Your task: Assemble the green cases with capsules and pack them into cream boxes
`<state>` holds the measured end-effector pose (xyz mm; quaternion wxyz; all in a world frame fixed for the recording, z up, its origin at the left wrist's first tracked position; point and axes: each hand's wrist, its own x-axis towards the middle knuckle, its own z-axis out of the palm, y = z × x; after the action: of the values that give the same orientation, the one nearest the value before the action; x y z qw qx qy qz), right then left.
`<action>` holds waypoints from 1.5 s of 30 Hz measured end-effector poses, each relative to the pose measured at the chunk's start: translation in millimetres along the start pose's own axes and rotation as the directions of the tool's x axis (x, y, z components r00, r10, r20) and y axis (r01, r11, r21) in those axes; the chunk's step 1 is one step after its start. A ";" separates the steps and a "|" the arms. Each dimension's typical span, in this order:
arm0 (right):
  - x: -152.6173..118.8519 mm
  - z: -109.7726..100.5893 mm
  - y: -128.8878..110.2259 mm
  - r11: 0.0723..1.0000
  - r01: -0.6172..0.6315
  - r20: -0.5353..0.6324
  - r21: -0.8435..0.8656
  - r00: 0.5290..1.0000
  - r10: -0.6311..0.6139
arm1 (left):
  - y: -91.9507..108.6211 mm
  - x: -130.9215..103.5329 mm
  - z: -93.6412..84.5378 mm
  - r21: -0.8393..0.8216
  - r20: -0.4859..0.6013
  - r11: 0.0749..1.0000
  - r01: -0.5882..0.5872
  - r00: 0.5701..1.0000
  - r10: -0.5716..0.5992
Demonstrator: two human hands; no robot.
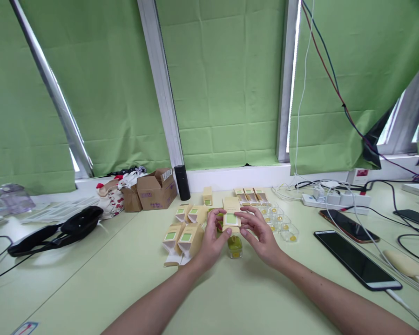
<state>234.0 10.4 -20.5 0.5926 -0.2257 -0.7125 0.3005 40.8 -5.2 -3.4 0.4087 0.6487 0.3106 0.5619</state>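
Between my two hands is a small cream cardboard box (232, 222) with a green panel and raised flaps at its far end. My left hand (214, 237) grips its left side with thumb and fingers. At its right edge, my right hand (260, 235) holds it with the fingertips. Just below the box, a small clear jar with a green lid (235, 246) stands on the table. Several similar boxes (190, 237) stand to the left of my left hand, some with white flaps hanging out. Green pieces behind my left hand are partly hidden.
Clear plastic cups with yellow bits (275, 217) and more boxes (250, 196) stand to the right and behind. Phones (358, 258), cables and a power strip (335, 200) lie on the right. A brown carton (157, 190), black cylinder (182, 183) and black strap bag (80, 223) are left.
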 end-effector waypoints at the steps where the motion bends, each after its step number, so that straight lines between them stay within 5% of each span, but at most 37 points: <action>1: 0.0 0.0 0.1 1.000 0.000 -0.001 0.000 1.000 0.000 | -0.8 0.1 -0.2 0.007 0.000 1.000 -0.003 1.000 0.003; 16: 0.4 0.3 0.8 1.000 0.014 0.011 -0.010 1.000 -0.014 | 1.0 0.6 -2.0 0.294 -0.002 0.946 -0.137 0.990 0.144; 45: 1.5 4.6 2.5 0.998 -0.010 -0.044 -0.054 0.999 0.008 | -1.8 3.4 3.2 0.296 -0.094 0.948 -0.119 0.984 0.153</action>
<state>229.1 12.5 -21.8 0.6003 -0.2515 -0.7062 0.2788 44.7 -1.9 -3.5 0.2510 0.6876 0.3670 0.5740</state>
